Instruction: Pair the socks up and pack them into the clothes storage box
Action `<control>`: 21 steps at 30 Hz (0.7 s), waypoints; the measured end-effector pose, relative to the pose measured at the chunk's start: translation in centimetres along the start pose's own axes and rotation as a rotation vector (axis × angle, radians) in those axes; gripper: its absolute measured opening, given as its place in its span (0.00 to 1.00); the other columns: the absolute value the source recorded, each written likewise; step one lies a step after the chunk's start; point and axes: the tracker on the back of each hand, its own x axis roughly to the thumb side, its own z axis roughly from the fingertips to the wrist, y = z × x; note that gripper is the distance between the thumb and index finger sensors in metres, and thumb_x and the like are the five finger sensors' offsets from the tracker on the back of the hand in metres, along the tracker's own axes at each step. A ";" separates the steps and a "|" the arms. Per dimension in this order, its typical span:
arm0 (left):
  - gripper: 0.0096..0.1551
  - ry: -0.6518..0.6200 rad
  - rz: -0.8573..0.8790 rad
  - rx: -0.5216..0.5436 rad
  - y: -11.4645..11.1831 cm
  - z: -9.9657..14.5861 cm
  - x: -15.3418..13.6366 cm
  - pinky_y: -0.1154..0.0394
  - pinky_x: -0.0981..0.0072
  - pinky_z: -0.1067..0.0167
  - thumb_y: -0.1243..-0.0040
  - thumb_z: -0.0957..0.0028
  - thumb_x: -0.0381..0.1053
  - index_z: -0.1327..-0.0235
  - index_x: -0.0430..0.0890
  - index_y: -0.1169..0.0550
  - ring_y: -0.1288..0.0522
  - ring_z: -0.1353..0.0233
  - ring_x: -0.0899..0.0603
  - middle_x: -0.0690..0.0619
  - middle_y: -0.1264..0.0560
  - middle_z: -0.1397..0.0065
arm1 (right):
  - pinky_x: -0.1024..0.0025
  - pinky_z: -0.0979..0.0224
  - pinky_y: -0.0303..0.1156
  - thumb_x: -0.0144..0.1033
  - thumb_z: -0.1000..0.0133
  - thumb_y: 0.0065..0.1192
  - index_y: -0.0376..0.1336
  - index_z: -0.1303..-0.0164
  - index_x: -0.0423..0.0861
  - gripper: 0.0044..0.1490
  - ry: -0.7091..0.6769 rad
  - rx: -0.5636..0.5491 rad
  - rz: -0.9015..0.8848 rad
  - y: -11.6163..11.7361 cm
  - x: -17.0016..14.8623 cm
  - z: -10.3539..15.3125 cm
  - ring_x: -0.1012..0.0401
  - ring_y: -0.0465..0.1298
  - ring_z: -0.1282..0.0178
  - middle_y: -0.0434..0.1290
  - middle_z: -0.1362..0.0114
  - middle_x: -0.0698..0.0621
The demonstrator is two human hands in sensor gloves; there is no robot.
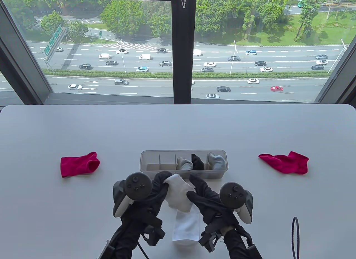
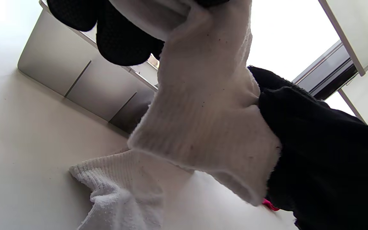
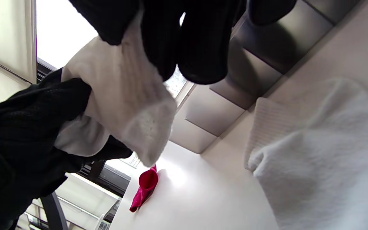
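- Spanning the whole scene, the pale grey bench (image 1: 83, 131) carries the translucent grey divided plastic storage box (image 1: 150, 158); one crimson sock (image 1: 79, 164) lies well left of it, another (image 1: 286, 163) well right.
- Both the left hand (image 1: 157, 186) and right hand (image 1: 200, 193) grip a white ribbed sock (image 1: 178, 192) just before the box, above its flat mate (image 1: 187, 225).
- Uneven pulling could drop it unpaired.

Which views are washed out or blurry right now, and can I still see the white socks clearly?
Table view: evenly lit and sharp; both hands, left and right, hold a white sock in front of the storage box. Left wrist view: window blown out to white, but the sock's ribbing stays crisp. Right wrist view: the second white sock on the table is soft and overexposed.
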 end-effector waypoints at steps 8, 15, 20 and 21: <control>0.48 -0.032 -0.306 -0.235 -3.9 0.0 0.2 0.65 0.28 0.23 0.52 0.38 0.41 0.29 0.63 0.69 0.73 0.16 0.33 0.46 0.78 0.20 | 0.39 0.23 0.62 0.35 0.32 0.51 0.53 0.21 0.41 0.30 0.085 -0.141 -0.108 -1.3 -0.6 0.2 0.55 0.82 0.42 0.81 0.47 0.51; 0.44 -0.219 -0.245 0.013 -4.3 0.6 1.2 0.56 0.27 0.22 0.46 0.40 0.49 0.26 0.63 0.61 0.60 0.13 0.33 0.47 0.68 0.15 | 0.40 0.23 0.61 0.34 0.31 0.49 0.52 0.21 0.38 0.29 0.108 -0.070 -0.343 -0.9 -0.8 0.3 0.54 0.82 0.40 0.81 0.45 0.51; 0.22 -0.275 -0.021 0.140 -2.5 0.9 1.0 0.28 0.36 0.33 0.49 0.40 0.43 0.32 0.45 0.29 0.21 0.34 0.35 0.40 0.24 0.31 | 0.32 0.23 0.54 0.37 0.31 0.46 0.46 0.17 0.41 0.33 0.058 -0.079 -0.170 -0.8 -0.3 0.3 0.38 0.66 0.24 0.70 0.27 0.38; 0.22 -0.254 -0.009 0.126 -2.3 0.9 0.9 0.27 0.38 0.35 0.49 0.40 0.42 0.32 0.44 0.30 0.19 0.38 0.37 0.41 0.22 0.35 | 0.28 0.24 0.50 0.36 0.31 0.47 0.43 0.15 0.43 0.35 -0.008 -0.037 -0.117 -0.9 0.0 0.2 0.32 0.56 0.19 0.60 0.18 0.34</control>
